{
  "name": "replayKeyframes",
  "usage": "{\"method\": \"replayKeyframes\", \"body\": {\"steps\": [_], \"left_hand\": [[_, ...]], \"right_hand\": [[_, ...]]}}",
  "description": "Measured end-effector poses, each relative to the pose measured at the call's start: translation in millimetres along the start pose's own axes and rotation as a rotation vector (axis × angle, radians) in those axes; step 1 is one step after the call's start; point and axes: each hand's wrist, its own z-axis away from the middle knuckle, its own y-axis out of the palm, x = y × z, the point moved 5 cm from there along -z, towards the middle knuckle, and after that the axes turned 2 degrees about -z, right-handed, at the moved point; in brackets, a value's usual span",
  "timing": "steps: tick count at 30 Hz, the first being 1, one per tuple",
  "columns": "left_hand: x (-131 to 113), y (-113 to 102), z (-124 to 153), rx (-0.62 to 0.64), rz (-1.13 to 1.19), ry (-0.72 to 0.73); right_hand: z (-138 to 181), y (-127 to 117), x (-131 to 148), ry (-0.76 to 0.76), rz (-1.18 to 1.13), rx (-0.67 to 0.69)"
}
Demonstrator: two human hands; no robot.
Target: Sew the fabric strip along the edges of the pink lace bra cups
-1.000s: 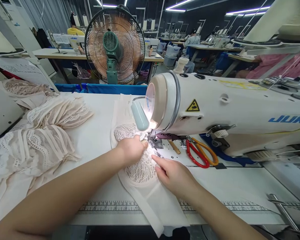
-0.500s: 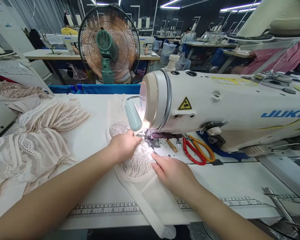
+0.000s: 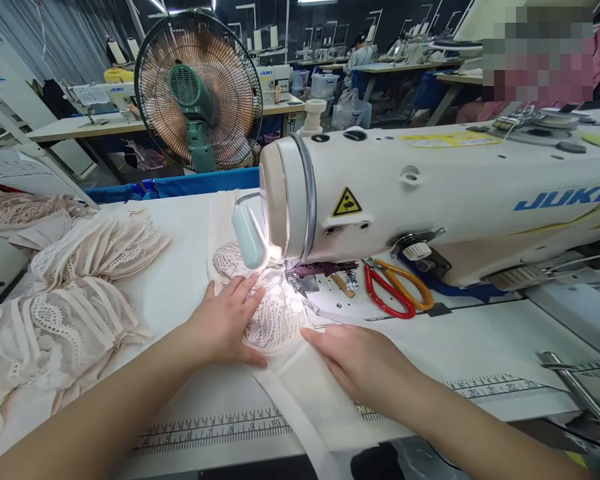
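Observation:
A cream lace garment piece lies under the needle area of a white sewing machine, lit by a small lamp. My left hand rests on the lace with its fingers spread, just left of the presser foot. At the right edge of the lace, my right hand grips the fabric between thumb and fingers. A plain fabric strip runs down from the piece over the table's front edge. Part of the garment behind the lamp is hidden by the machine head.
Stacked lace pieces lie at the left. Red-and-orange-handled scissors sit beneath the machine arm. A printed ruler runs along the front table edge. A large fan stands behind the table; other people sit at machines farther back.
My left hand has left the presser foot, moved nearer me and spread flat on the lace. My right hand has shifted slightly down and right along the fabric. The view has turned slightly.

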Motion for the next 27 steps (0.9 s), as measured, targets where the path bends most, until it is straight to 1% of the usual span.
{"method": "replayKeyframes", "body": {"steps": [5,8,12,16,19,23,27], "left_hand": [[9.9,-6.7,-10.2,0.018,0.018,-0.032],[16.0,-9.6,-15.8,0.030,0.008,-0.050],[22.3,-15.8,-23.0,0.009,0.004,-0.042],[29.3,-20.8,-29.4,-0.009,0.019,-0.034],[38.6,-19.9,-37.2,-0.042,0.034,-0.007],[52.9,-16.0,-51.3,-0.087,0.077,0.058],[59.6,-22.4,-60.2,-0.118,0.080,0.108]], "right_hand": [[-9.5,-5.5,-2.5,0.022,-0.004,-0.024],[-15.1,-7.1,-5.9,0.044,0.001,-0.012],[-21.6,-11.8,-6.2,0.091,0.030,0.073],[-27.1,-22.1,1.9,0.180,0.101,0.220],[-31.3,-28.6,10.2,0.239,0.130,0.315],[-37.5,-30.8,15.3,0.269,0.155,0.333],[-39.5,-29.5,15.2,0.254,0.162,0.313]]}}
